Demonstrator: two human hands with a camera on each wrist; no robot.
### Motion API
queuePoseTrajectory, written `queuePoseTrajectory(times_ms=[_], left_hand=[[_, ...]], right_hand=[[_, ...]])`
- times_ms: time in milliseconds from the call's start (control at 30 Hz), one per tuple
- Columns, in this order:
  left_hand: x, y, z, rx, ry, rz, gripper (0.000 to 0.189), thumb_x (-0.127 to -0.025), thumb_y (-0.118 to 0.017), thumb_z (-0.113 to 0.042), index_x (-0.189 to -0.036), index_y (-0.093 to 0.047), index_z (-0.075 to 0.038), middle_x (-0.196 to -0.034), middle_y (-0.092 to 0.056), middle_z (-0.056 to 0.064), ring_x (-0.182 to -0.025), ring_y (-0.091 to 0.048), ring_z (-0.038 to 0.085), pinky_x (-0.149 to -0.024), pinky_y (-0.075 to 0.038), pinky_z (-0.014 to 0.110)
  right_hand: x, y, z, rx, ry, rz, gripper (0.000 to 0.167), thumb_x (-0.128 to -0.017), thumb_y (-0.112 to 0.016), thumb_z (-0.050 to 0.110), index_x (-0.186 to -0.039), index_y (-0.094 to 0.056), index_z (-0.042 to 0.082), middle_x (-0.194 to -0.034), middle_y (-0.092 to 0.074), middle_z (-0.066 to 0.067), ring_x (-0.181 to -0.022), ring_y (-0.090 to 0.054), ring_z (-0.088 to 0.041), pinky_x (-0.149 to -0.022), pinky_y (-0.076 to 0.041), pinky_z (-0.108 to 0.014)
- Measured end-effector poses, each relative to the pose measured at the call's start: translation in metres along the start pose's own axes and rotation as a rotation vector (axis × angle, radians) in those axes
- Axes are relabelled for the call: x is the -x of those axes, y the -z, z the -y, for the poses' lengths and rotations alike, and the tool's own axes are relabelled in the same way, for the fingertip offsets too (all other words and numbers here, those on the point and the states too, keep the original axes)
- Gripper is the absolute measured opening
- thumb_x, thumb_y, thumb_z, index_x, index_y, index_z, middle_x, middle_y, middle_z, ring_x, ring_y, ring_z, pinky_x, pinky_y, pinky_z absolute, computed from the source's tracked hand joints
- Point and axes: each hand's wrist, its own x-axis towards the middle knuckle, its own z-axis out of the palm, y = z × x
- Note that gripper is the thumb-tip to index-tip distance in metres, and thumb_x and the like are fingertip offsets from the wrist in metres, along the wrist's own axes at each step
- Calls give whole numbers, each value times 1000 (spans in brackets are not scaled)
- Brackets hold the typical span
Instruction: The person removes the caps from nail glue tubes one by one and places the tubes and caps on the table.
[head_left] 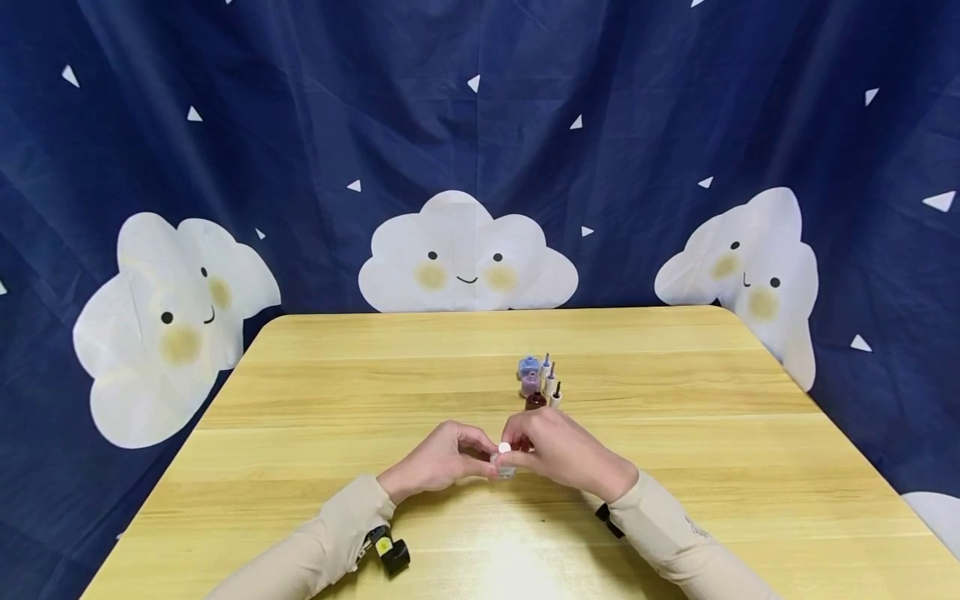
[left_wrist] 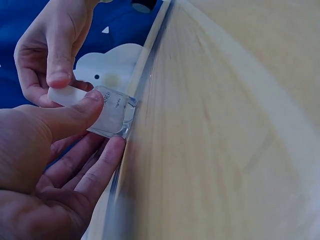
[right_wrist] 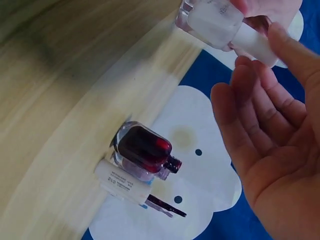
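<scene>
A square clear glass nail polish bottle (left_wrist: 111,111) with pale contents and a white cap (left_wrist: 65,95) is held just above the near middle of the table. My left hand (head_left: 438,461) grips its glass body between thumb and fingers. On the other side, my right hand (head_left: 566,450) pinches the white cap, which sits on the bottle's neck. Beyond the right hand stands an uncapped dark red nail polish bottle (right_wrist: 145,150). Behind that one are an uncapped lilac bottle (head_left: 530,384) and a blue bottle (head_left: 528,367).
Right of the bottles, several white caps (head_left: 551,384) stand with their brushes pointing up; one white cap (right_wrist: 120,180) shows lettering. All are on the wooden table (head_left: 337,375). A dark blue cloud-patterned curtain (head_left: 315,167) hangs behind the table's far edge.
</scene>
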Motion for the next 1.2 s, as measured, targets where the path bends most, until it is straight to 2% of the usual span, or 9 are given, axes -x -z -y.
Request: queuePoseTrajectory(times_ms=[133, 400, 633, 733, 900, 1033, 1200], left_hand=[[1, -1, 0, 4, -1, 5, 17, -85, -82, -11, -101, -77, -8, -101, -77, 6, -92, -71, 17, -89, -55, 27], [2, -1, -2, -3, -16, 16, 16, -86, -81, -10, -100, -76, -8, -101, -77, 7, -91, -70, 17, -87, -56, 27], [2, -1, -3, -4, -3, 10, 16, -85, -82, -10, -100, -76, -9, -100, -77, 5, -92, -70, 17, -89, -55, 28], [2, -1, -3, -5, 1, 11, 16, -85, -82, -11, -100, -76, -9, -101, -77, 5, -93, -70, 17, -90, -55, 29], [2, -1, -3, -1, 2, 14, 16, -85, -81, -10, -100, -75, -9, -101, -77, 6, -93, -70, 17, -88, -55, 28], [3, -2, -3, -3, 0, 13, 15, -85, -81, -10, -99, -76, -9, -100, -77, 5, -91, -69, 17, -88, -55, 28], [3, -2, -2, -18, -3, 6, 15, -85, -82, -11, -99, -76, -10, -100, -77, 4, -92, -69, 16, -90, -55, 30]], right_hand=[[0, 0, 1, 16, 18, 3, 11, -89, -80, 25, -88, -73, 17, -76, -66, 14, -63, -50, 6, -57, -47, -15], [2, 1, 3, 50, 60, 29, 3, -94, -75, 17, -95, -75, 14, -87, -71, 12, -78, -60, 5, -71, -53, -17], [2, 1, 3, 25, -3, 16, 12, -90, -79, 26, -93, -71, 17, -80, -63, 15, -70, -53, 3, -63, -48, -17], [2, 1, 3, 26, 0, 15, 11, -90, -79, 24, -90, -70, 18, -78, -61, 15, -68, -51, 3, -61, -48, -17], [4, 3, 5, 48, 38, 35, 3, -94, -76, 15, -95, -73, 14, -88, -69, 11, -78, -59, 3, -70, -53, -18], [4, 3, 5, 42, 35, 48, 7, -94, -75, 16, -101, -74, 13, -96, -71, 8, -86, -63, 1, -77, -55, -20], [4, 2, 3, 18, 1, 41, 10, -92, -77, 25, -96, -71, 18, -86, -65, 14, -75, -56, 1, -68, -50, -19]])
